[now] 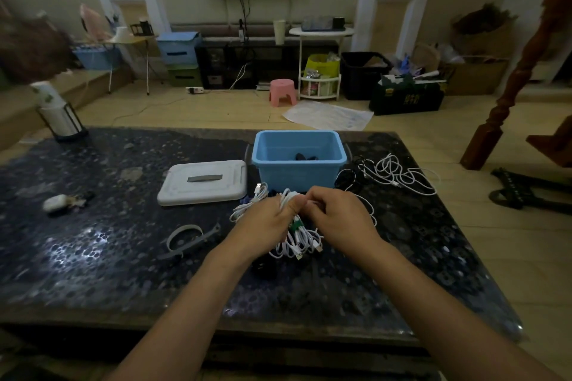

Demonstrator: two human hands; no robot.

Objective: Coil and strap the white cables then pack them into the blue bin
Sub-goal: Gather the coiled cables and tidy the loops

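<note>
1. Just in front of the blue bin (298,161), the left hand (263,221) grips a coiled bundle of white cables (297,238).
2. The right hand (335,216) pinches the bundle's top.
3. Right of the bin, loose white cables (399,175) lie on the surface (108,241).
4. Left of the bin rests a white lid (202,182).

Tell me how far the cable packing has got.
Done: the lid is off the blue bin, which holds only something dark. In hand: both the left hand and right hand grip a white cable bundle. Left: strapping it, the loose white cables, and packing.
</note>
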